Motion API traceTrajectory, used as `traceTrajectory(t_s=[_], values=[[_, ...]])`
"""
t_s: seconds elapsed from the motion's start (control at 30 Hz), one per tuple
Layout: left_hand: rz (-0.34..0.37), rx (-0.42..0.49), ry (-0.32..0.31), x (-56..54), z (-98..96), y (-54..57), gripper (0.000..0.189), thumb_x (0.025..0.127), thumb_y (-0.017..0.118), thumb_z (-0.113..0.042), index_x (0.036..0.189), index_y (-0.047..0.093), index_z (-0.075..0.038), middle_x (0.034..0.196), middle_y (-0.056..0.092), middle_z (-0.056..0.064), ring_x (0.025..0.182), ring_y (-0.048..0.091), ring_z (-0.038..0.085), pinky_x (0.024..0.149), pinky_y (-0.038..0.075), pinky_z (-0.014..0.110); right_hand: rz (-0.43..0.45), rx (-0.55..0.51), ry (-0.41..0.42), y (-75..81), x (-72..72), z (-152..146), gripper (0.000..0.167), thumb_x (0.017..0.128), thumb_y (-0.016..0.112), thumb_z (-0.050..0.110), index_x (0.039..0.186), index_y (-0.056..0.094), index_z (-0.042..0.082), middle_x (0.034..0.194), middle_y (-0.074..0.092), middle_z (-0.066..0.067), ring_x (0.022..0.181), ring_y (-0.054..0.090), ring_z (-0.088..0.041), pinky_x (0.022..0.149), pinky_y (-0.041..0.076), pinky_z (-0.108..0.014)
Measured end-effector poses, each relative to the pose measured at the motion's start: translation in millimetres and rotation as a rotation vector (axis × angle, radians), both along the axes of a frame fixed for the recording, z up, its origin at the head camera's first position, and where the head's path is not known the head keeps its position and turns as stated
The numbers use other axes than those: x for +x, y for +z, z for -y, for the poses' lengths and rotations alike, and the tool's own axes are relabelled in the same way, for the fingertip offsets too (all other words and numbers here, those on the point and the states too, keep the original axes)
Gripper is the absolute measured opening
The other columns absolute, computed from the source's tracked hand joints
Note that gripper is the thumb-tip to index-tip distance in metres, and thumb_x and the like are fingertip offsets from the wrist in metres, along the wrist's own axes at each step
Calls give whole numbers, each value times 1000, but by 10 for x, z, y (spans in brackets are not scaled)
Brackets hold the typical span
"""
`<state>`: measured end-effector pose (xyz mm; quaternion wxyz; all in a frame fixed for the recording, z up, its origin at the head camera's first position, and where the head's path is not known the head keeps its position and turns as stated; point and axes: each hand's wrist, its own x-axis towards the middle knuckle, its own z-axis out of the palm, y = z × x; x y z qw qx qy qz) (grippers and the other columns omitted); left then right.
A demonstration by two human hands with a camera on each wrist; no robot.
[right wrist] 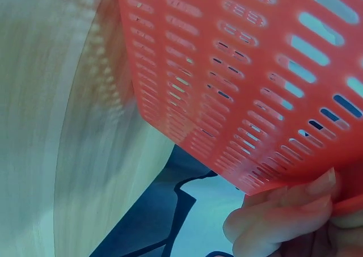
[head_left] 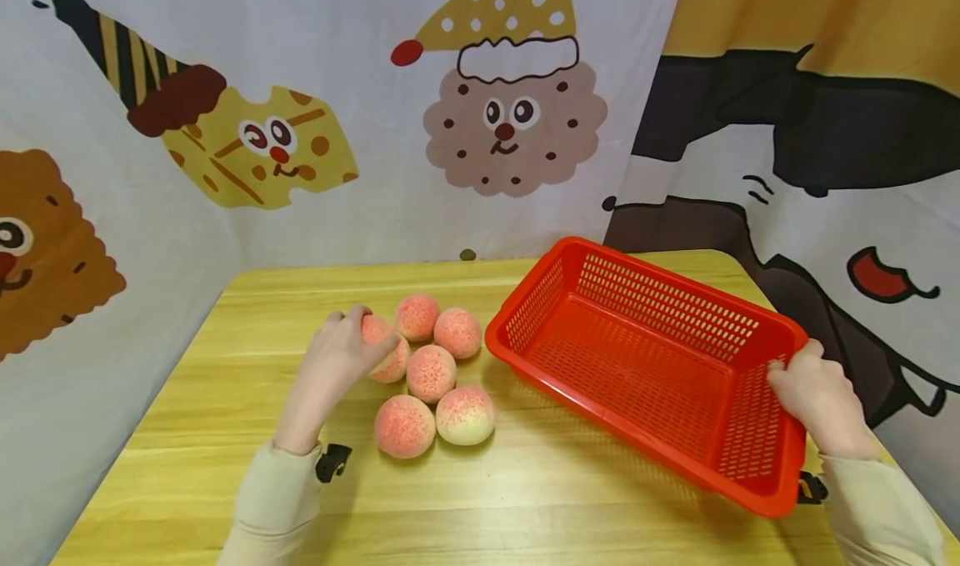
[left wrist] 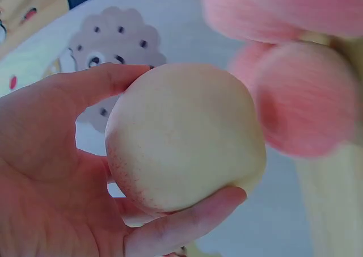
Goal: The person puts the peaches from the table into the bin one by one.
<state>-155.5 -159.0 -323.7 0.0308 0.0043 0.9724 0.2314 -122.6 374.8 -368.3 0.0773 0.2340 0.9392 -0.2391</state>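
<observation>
My left hand [head_left: 341,351] holds a peach [left wrist: 187,132], fingers and thumb round its sides. Its pale yellow skin, speckled red low on one side, faces the left wrist camera. Just right of that hand, several pink and yellow peaches [head_left: 431,373] lie grouped on the table. A red plastic basket [head_left: 641,445] with slotted walls stands right of the group, turned at an angle. My right hand [head_left: 821,399] grips the rim at its right end, with curled fingers [right wrist: 278,226] visible under the rim in the right wrist view. Bare slotted floor shows inside the basket.
The light wooden table [head_left: 187,433] reaches back to a cloth backdrop [head_left: 390,224] printed with cartoon food. Dark bands with small buckles [head_left: 333,463] sit at the wrists, by the cream sleeves [head_left: 277,499].
</observation>
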Motion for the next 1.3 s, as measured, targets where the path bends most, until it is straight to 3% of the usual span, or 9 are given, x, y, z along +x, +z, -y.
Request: traceTrajectory(t_s=[0.27,0.4,0.57,0.77,0.97,1.17,1.3], values=[[-101,34,-106,-319,-613,354,61,84,60,-43,131,48,-4,124,52,24,105,56,38,86,50,49,10,36,0,18,6,11,56,94,38,19,122,16,-25,82,50,-35,48,60,-21,46,53,-36],[-133,50,-172,-470,-984,456,58,83,63,-42,128,51,-8,125,53,21,109,55,38,88,50,48,22,32,-2,41,-2,19,58,95,37,19,125,13,-25,82,51,-34,47,60,-20,47,53,-36],[-108,23,-252,-628,-1431,512,59,84,64,-45,131,50,-12,127,53,17,112,54,35,89,50,48,32,35,-11,59,-1,31,57,95,37,19,125,14,-24,79,51,-32,47,60,-20,47,53,-35],[-110,-21,-333,-828,-1868,484,62,84,65,-47,133,50,-13,126,56,13,113,55,31,92,49,43,26,43,-5,60,8,39,57,95,36,19,124,15,-25,77,51,-30,47,60,-20,47,53,-35],[-71,-27,-384,-1026,-2207,355,66,84,66,-46,138,47,-14,127,57,9,112,56,26,94,48,39,21,60,7,59,14,38,56,94,35,19,122,16,-25,77,51,-30,48,59,-21,47,53,-36],[-6,-77,-443,-1198,-2469,199,65,83,67,-46,137,49,-16,127,58,3,111,55,21,94,48,34,25,72,23,71,14,24,58,94,35,20,123,15,-26,76,51,-29,48,59,-21,48,52,-36],[78,-133,-456,-1265,-2576,65,65,82,68,-45,138,48,-19,132,53,1,114,53,19,96,47,31,44,78,33,66,16,22,64,95,34,21,128,8,-28,76,51,-28,49,59,-20,49,53,-36]])
